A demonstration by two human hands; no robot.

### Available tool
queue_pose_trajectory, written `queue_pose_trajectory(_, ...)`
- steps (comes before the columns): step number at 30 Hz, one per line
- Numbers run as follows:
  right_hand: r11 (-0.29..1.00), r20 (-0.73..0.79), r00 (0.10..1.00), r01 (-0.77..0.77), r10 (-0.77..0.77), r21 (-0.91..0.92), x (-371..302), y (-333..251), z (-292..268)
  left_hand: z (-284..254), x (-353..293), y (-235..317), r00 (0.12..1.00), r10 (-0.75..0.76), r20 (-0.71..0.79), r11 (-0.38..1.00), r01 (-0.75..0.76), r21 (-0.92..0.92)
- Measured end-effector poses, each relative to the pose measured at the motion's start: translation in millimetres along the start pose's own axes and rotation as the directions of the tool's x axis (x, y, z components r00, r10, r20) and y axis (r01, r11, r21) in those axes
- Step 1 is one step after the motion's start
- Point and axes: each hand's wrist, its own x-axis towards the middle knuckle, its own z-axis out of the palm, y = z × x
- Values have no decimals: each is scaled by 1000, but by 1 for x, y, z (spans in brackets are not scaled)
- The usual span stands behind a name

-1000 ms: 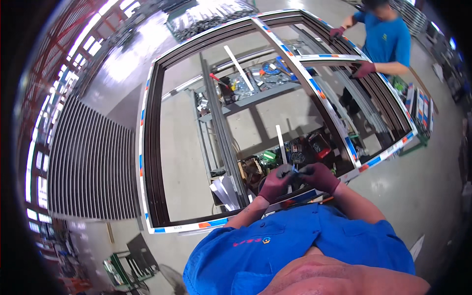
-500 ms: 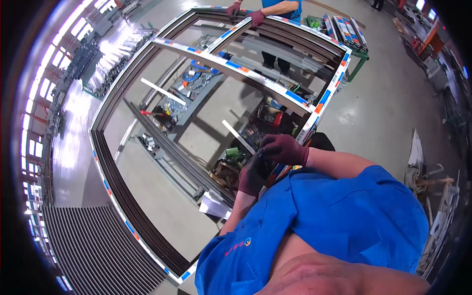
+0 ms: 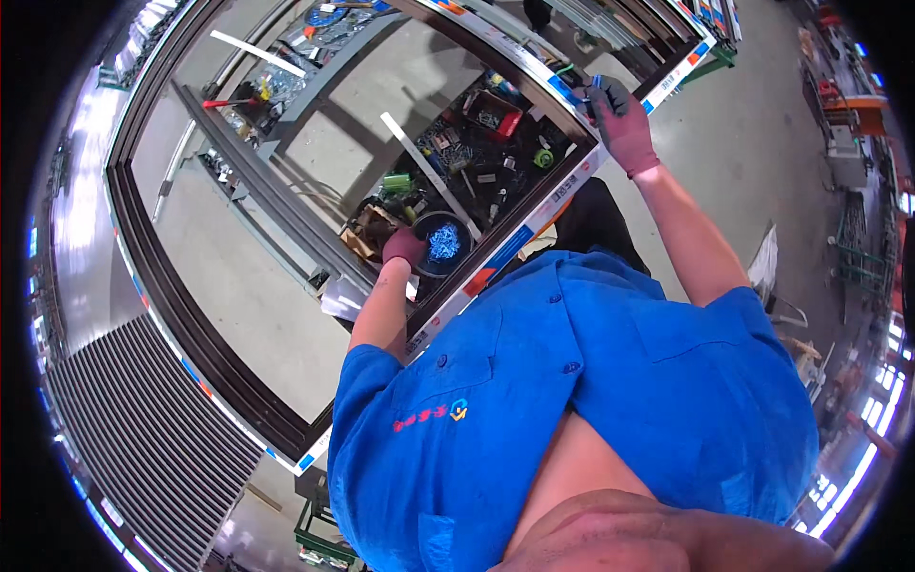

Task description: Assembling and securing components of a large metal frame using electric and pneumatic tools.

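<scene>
My right hand (image 3: 620, 124), in a maroon glove with dark fingers, is at the right corner of a large dark window frame (image 3: 243, 405). Its fingers are pinched round a small blue piece (image 3: 597, 82), just above the crossbar. Reaching down through the frame opening, my left hand (image 3: 405, 248) is at the left rim of a round black bowl (image 3: 458, 264). Many small blue pieces (image 3: 443, 242) fill the bowl's middle. The left fingers are hidden, so their grip does not show.
Under the frame, a bench holds a red bin (image 3: 505, 116), a green roll (image 3: 396, 182), loose hardware and a white strip (image 3: 419, 157). A red-handled tool (image 3: 229, 102) lies farther left. Stacked dark profiles (image 3: 143, 439) stand at lower left.
My hands were together at the frame's near edge. The left has moved down to the bowl, the right out to the frame's corner. The view has shifted, and the co-worker's hands are out of sight.
</scene>
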Motion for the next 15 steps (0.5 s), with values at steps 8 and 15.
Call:
queue_pose_trajectory(8,931,-141,990,-39,-14,-364,26,76,-23,60,58,35,991,-66,116,966,35,255)
queue_pose_trajectory(15,778,-146,957,110,-251,-619,29,64,-33,108,139,142,976,76,202,990,-97,100)
